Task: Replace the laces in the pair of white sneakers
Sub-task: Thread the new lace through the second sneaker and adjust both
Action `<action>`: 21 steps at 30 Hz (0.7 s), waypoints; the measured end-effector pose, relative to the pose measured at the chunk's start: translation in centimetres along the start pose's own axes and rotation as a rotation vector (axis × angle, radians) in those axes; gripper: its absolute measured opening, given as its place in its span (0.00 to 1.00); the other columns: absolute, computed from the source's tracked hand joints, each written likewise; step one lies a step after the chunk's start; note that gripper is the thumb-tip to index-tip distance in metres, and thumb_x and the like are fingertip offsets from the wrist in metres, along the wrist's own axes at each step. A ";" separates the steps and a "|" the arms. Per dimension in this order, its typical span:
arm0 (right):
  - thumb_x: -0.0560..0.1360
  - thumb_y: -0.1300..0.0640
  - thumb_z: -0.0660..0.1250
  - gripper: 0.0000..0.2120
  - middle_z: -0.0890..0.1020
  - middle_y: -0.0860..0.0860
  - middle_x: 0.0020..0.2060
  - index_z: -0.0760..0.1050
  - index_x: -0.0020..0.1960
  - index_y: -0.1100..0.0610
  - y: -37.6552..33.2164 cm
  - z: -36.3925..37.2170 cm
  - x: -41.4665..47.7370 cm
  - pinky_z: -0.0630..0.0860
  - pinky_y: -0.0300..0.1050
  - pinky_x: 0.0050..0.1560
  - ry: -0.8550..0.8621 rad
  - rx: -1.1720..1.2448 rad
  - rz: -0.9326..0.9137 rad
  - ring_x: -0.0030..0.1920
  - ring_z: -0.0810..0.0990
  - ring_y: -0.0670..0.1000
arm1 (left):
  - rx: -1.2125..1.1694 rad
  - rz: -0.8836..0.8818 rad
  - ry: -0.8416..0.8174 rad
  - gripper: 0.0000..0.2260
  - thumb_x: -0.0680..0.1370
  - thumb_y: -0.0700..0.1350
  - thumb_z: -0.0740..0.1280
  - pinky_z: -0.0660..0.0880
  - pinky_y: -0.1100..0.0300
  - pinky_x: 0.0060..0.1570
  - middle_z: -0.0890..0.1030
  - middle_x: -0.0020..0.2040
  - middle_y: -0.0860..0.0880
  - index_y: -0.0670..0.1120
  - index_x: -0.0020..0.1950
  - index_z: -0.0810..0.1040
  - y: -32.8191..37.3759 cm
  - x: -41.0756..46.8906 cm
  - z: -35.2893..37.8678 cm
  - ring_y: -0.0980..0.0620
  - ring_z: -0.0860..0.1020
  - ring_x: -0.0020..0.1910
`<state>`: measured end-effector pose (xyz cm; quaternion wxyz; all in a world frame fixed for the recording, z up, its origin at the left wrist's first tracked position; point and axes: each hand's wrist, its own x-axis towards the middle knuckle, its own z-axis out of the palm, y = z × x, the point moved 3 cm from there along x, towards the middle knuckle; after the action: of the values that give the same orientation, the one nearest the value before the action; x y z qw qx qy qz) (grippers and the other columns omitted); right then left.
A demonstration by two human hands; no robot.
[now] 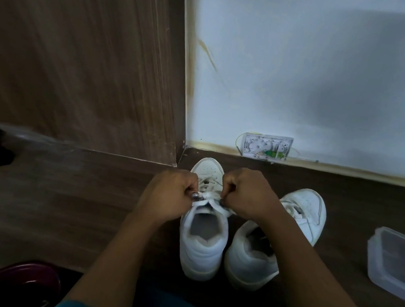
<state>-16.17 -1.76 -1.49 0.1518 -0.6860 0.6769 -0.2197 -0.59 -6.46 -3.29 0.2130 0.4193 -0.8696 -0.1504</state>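
Observation:
Two white sneakers stand side by side on the dark wooden floor, toes toward the wall. Over the left sneaker [201, 245] both hands work at the top of the tongue. My left hand [169, 195] pinches the white lace [210, 196] on its left side. My right hand [247, 194] pinches the same lace on its right side, fingers curled. The lace runs taut between the two hands above the shoe opening. The right sneaker [275, 238] sits untouched, partly hidden under my right forearm, with its lace loose near the tongue.
A clear plastic container [397, 262] lies on the floor at the right. A small white wall box [267, 146] sits at the skirting behind the shoes. A wooden panel [80, 56] rises at the left. A dark red object [17, 283] is at the bottom left.

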 end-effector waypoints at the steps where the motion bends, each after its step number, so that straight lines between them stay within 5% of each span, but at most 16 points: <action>1: 0.64 0.66 0.68 0.04 0.83 0.54 0.37 0.80 0.34 0.60 0.0 0.0 0.0 0.75 0.42 0.42 -0.003 -0.006 0.005 0.40 0.80 0.52 | 0.020 -0.001 0.000 0.12 0.67 0.35 0.67 0.67 0.59 0.36 0.73 0.32 0.55 0.52 0.32 0.72 0.1 0.0 -0.1 0.51 0.75 0.36; 10: 0.65 0.67 0.66 0.05 0.83 0.56 0.37 0.79 0.33 0.61 0.2 0.0 -0.2 0.76 0.44 0.43 -0.016 -0.018 0.045 0.41 0.80 0.55 | -0.007 0.004 -0.007 0.09 0.67 0.34 0.68 0.66 0.60 0.35 0.77 0.34 0.53 0.49 0.34 0.77 -0.6 0.1 0.5 0.52 0.74 0.36; 14: 0.66 0.66 0.69 0.05 0.79 0.45 0.32 0.81 0.40 0.60 0.7 -0.1 -0.5 0.68 0.28 0.36 -0.073 0.055 0.082 0.37 0.76 0.45 | -0.305 -0.139 -0.070 0.09 0.75 0.40 0.68 0.73 0.55 0.40 0.78 0.37 0.51 0.50 0.38 0.73 -1.5 -0.6 0.6 0.51 0.77 0.38; 18: 0.68 0.66 0.66 0.08 0.79 0.47 0.37 0.81 0.42 0.57 1.1 -0.6 -0.6 0.69 0.29 0.35 -0.058 0.091 0.154 0.39 0.78 0.47 | -0.683 -0.477 -0.139 0.06 0.77 0.38 0.66 0.72 0.60 0.25 0.76 0.40 0.45 0.46 0.46 0.70 -1.6 -1.1 0.5 0.52 0.74 0.29; 21: 0.71 0.68 0.66 0.08 0.79 0.49 0.37 0.79 0.44 0.57 0.9 -0.3 -0.9 0.76 0.35 0.32 -0.146 0.183 0.199 0.37 0.82 0.53 | -0.810 -0.489 -0.061 0.09 0.75 0.30 0.64 0.73 0.63 0.24 0.75 0.38 0.43 0.43 0.45 0.71 -1.2 -1.0 0.0 0.52 0.74 0.26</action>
<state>-17.12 -0.90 -1.75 0.2836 -0.6129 0.7059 -0.2137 0.77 -6.42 -4.06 0.2918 0.4905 -0.6227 -0.5353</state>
